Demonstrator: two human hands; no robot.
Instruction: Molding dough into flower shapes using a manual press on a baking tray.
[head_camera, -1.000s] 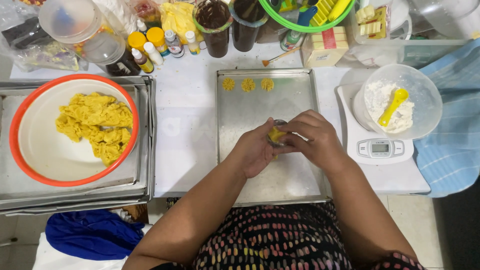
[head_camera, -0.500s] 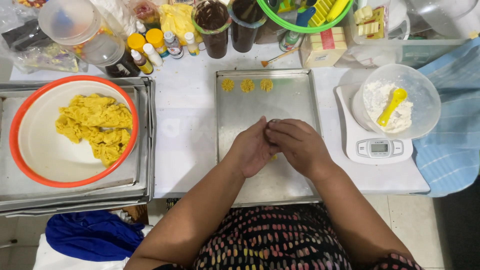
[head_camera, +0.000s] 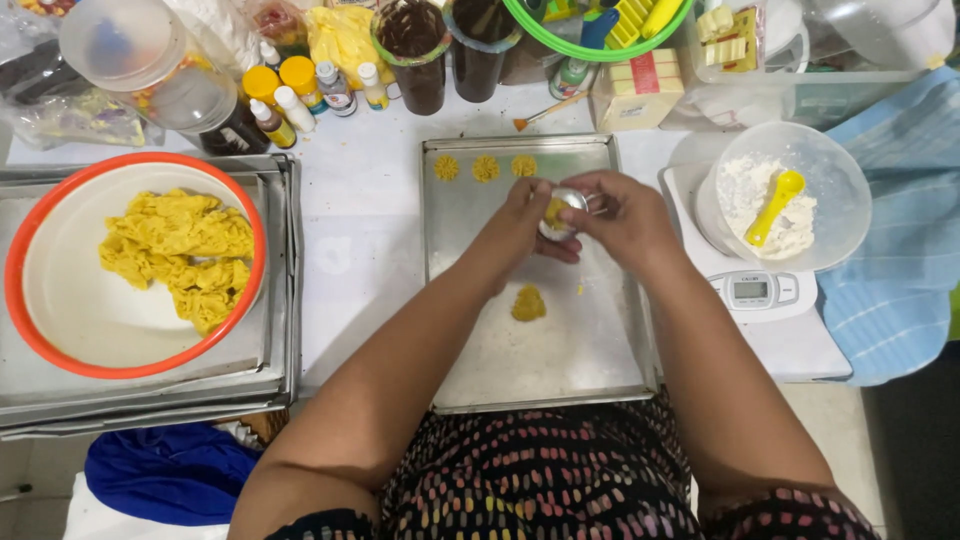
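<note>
You see a white desk under bright, even light. A blue striped cloth lies on its right end. Below the desk edge there is a pale floor. A dark blue cloth sits low on the left.

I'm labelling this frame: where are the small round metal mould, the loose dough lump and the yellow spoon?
small round metal mould (head_camera: 558, 213), head view, dough-filled face
loose yellow dough lump (head_camera: 529, 303), head view, middle
yellow plastic spoon (head_camera: 772, 204), head view, handle
</note>
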